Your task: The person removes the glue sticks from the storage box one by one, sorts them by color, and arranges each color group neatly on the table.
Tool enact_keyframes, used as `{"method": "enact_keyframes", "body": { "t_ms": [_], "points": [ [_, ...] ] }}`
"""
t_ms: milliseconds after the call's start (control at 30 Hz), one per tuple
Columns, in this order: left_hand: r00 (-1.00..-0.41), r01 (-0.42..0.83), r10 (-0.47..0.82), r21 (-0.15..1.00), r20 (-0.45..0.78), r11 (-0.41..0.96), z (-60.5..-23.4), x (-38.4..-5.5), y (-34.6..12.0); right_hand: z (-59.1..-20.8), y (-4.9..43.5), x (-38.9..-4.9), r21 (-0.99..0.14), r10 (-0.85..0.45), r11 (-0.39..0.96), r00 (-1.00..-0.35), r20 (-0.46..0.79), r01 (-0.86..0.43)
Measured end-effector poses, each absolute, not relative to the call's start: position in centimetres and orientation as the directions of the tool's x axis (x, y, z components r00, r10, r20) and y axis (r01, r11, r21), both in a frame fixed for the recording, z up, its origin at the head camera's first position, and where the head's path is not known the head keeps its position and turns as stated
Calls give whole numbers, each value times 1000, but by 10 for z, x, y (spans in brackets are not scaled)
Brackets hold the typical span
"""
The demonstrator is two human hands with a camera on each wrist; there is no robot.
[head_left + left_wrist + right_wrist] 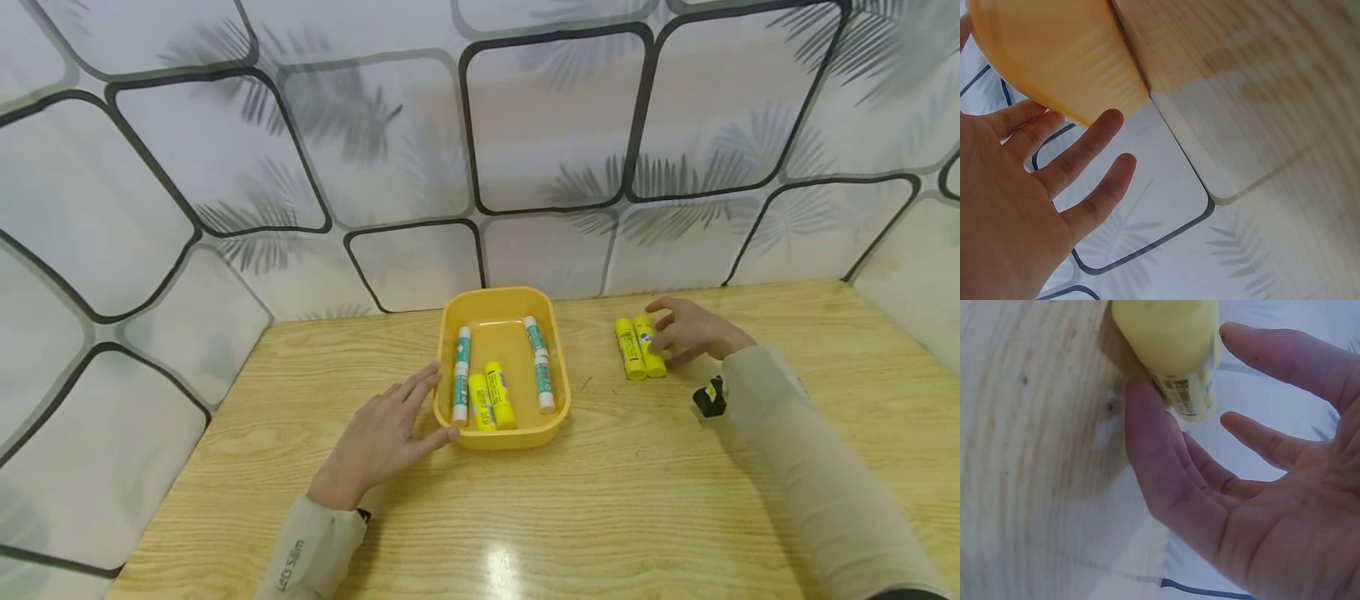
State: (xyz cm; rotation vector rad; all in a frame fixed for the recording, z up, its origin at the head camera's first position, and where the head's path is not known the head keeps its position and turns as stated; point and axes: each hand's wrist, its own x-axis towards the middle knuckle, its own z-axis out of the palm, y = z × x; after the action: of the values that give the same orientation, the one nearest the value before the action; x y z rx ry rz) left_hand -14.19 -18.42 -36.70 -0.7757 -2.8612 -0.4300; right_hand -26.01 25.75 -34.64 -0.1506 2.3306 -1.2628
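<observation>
Along the left side of the yellow tray: left hand, fingers long and spread, tips at the rim, thumb by the near corner.
Right hand: stretched out well to the right of the tray, fingers loosely bent about a yellow glue stick, not clenched on it; whether they touch it, I cannot tell.
Second glue stick: just beyond the first from the right hand, lying alongside it.
Tray's yellow pair: right of the left hand, between teal-and-white sticks.
Right sleeve: pale, behind the right hand.
</observation>
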Motion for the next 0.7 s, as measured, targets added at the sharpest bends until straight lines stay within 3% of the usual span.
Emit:
{"method": "enact_keyframes", "body": {
  "t_ms": [400,700],
  "points": [
    [-858,511,471,238,205,826,-365,-142,-184,-311,254,-262,-834,-304,550,-919,-253,47],
    [-864,501,463,246,197,830,-366,-142,-183,-290,228,-255,-893,-357,449,-912,-202,22]
  ]
}}
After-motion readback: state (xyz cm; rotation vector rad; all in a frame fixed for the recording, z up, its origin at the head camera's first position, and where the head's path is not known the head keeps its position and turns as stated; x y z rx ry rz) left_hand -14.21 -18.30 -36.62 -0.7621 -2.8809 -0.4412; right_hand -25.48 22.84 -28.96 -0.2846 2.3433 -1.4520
